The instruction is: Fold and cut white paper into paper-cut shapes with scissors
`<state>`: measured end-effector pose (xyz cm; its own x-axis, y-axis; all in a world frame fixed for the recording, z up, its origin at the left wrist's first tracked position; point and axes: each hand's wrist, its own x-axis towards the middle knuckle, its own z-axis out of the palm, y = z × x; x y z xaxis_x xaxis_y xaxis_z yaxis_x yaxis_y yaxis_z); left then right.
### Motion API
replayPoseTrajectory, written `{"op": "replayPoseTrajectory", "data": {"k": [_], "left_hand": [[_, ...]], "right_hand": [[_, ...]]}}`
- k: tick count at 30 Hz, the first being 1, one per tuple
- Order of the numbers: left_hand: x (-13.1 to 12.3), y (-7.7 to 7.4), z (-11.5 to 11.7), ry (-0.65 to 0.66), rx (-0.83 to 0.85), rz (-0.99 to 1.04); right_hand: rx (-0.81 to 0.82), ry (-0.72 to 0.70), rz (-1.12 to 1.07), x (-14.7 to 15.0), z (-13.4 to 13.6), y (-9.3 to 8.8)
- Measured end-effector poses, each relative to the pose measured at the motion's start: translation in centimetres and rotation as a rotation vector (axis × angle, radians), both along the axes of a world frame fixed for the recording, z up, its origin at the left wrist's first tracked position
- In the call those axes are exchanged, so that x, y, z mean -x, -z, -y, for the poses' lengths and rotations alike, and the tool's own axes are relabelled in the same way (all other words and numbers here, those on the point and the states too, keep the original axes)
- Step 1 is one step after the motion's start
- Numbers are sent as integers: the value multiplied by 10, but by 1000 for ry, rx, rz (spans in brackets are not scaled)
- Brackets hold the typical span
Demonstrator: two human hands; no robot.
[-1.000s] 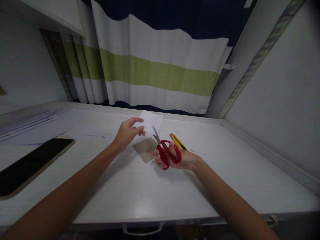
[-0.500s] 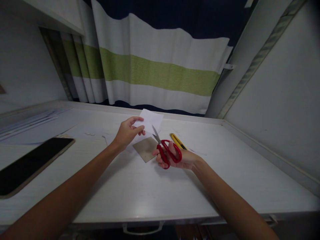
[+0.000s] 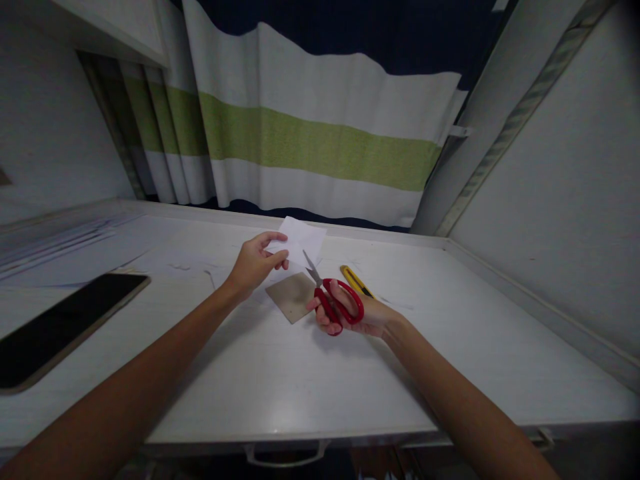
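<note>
Between thumb and fingers, my left hand (image 3: 260, 261) pinches the left side of a white sheet of paper (image 3: 304, 237), lifted above the desk. My right hand (image 3: 357, 320) has its fingers through the handles of red-handled scissors (image 3: 345, 301). The scissor blades are slightly apart and point up-left at the paper's lower edge; whether they touch it I cannot tell. Below the paper, a greyish-beige square card (image 3: 291, 297) lies on the desk, its right corner near my right fingers. A yellow utility knife (image 3: 356, 281) rests just beyond my right hand.
A dark-screened phone (image 3: 70, 330) lies on the white desk (image 3: 280, 393) at the left. Behind it are stacked paper sheets (image 3: 65, 247). A striped curtain (image 3: 320, 140) hangs along the back edge, and a white wall panel (image 3: 565, 267) bounds the right side.
The scissor blades have closed a little, with the right fingers shifting slightly. My left hand and the paper stay almost in place.
</note>
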<state>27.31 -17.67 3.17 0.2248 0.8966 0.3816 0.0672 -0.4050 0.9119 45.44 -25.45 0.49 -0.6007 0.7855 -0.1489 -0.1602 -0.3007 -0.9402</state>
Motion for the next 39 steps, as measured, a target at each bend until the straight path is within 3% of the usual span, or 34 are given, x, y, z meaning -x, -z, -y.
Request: {"op": "replayPoseTrajectory", "data": {"k": [39], "left_hand": [[2, 2, -4, -36, -28, -95]], "right_hand": [[-38, 112, 89, 3, 1, -1]]}}
